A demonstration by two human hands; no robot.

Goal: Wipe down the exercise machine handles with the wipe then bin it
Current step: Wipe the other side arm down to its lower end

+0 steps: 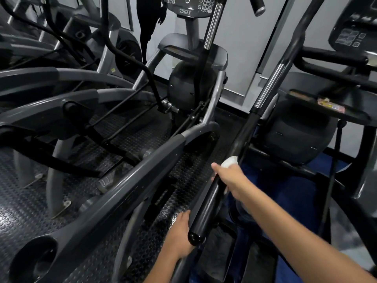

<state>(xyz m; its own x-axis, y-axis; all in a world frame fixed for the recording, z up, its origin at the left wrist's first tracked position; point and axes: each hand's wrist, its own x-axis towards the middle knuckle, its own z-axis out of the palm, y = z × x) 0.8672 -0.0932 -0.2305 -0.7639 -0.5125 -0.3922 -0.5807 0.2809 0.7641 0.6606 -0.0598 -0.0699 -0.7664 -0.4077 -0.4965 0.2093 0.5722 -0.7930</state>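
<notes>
A long black handle [206,209] of the exercise machine slants from its capped end at the bottom centre up to a chrome section at the upper right. My right hand [230,178] is wrapped around the handle partway up, with a white wipe [229,161] bunched between its fingers and the bar. My left hand [179,233] sits beside the handle's lower end, fingers curled against a grey frame bar; what it holds is partly hidden behind the handle.
A broad grey side rail [122,193] crosses the left. The console [189,5] stands at the top, and a second machine [306,129] at the right. Studded rubber flooring [24,203] lies below, and a blue mat [289,193] under my arm.
</notes>
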